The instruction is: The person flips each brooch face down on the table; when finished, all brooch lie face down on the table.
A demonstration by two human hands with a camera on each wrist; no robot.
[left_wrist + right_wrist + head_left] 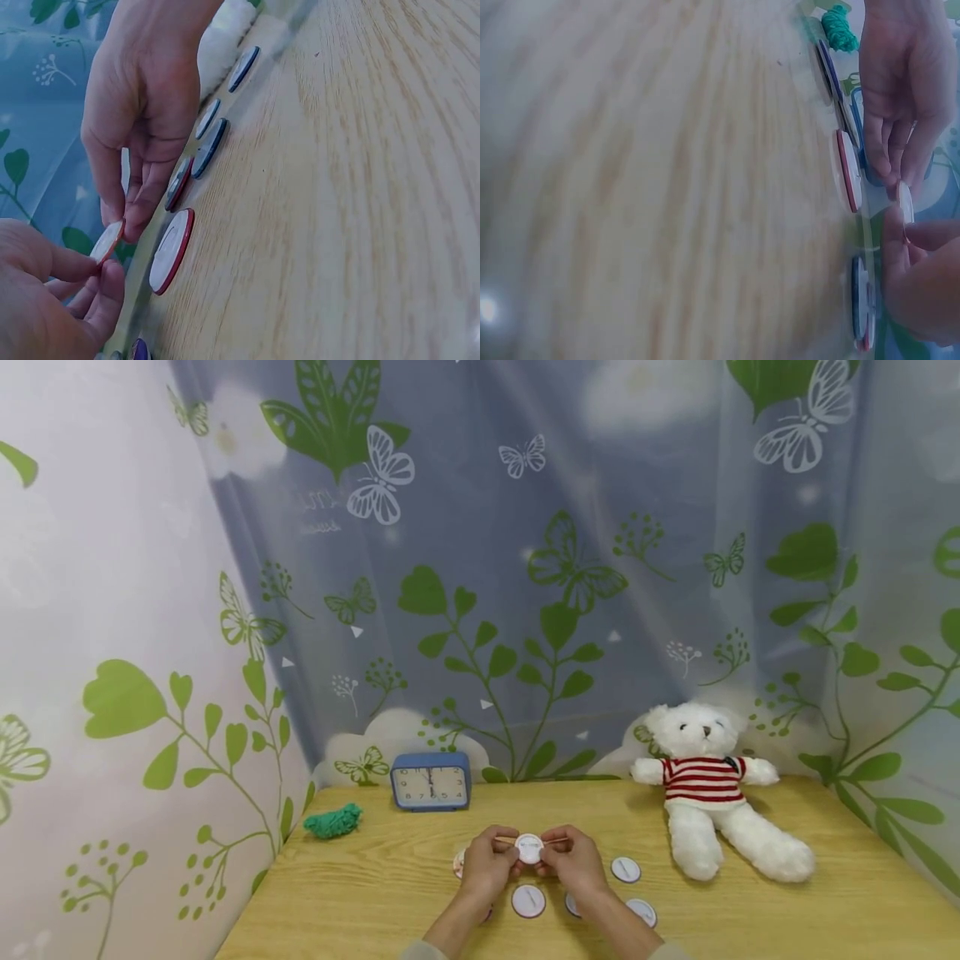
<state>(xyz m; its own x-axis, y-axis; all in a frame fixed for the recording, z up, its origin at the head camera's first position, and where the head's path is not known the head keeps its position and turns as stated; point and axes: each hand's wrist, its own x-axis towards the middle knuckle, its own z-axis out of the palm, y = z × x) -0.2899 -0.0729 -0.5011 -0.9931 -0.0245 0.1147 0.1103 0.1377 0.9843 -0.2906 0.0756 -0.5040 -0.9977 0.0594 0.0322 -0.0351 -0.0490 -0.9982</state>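
Note:
A round pin badge (pixel 529 848) is held up over the table between both hands, its white back with the pin facing the head camera. My left hand (pixel 487 864) pinches its left edge between thumb and fingers. On the opposite edge, my right hand (pixel 577 864) pinches it the same way. The left wrist view shows an orange-red rim on this held badge (pixel 109 241). Below the hands lies another badge (pixel 528 901), back side up, with a red rim (pixel 176 255) in the left wrist view. A badge (pixel 459 863) with a coloured face is partly hidden behind my left hand.
Right of the hands lie more badges, one farther back (pixel 626 869) and one nearer (pixel 642 912). A blue clock (pixel 431 782) stands at the back, with a green yarn bundle (pixel 333 821) to its left. A white teddy bear (pixel 708 793) sits at the right on the wooden table (pixel 337 902).

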